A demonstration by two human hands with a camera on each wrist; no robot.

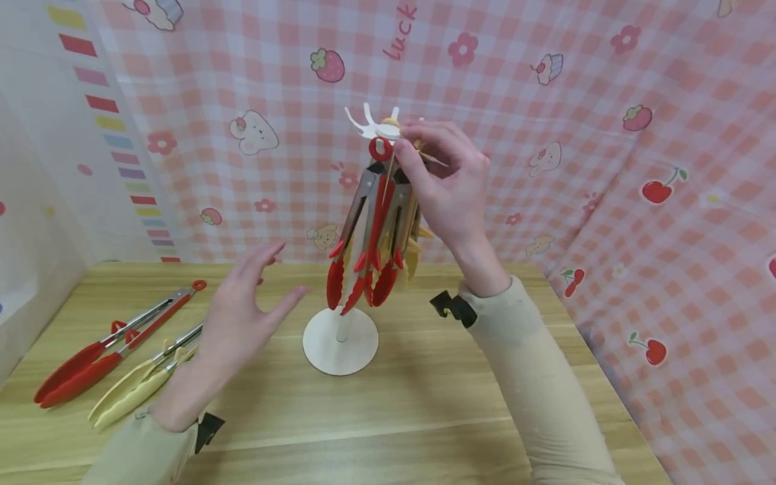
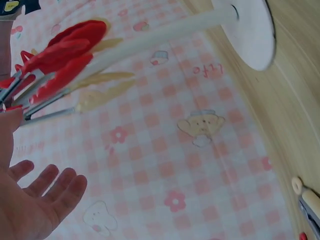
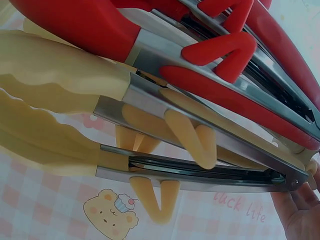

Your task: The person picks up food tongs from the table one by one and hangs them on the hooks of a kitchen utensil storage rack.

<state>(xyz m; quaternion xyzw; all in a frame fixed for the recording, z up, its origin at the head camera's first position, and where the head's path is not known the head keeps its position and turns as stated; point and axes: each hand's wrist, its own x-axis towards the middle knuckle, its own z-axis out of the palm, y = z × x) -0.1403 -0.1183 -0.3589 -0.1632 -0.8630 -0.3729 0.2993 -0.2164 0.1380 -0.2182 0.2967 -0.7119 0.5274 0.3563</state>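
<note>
My right hand (image 1: 451,178) is at the top of a white stand, thumb and fingers pinching the ring end of yellow tongs (image 3: 200,182); the fingertips are partly hidden. Red tongs (image 1: 382,232) and more yellow tongs hang heads down from the stand's white hooks (image 1: 366,128). One red ring (image 1: 380,149) shows just left of my right thumb. My left hand (image 1: 236,320) is held out left of the stand, fingers spread and holding nothing. In the left wrist view its fingers (image 2: 70,187) are apart from the hanging tongs.
The stand's round white base (image 1: 341,357) sits on the wooden table (image 1: 376,431). At the left lie another pair of red tongs (image 1: 112,347) and another pair of yellow tongs (image 1: 136,387), the latter partly behind my left hand. A pink checked cloth (image 1: 291,182) hangs behind and to the right.
</note>
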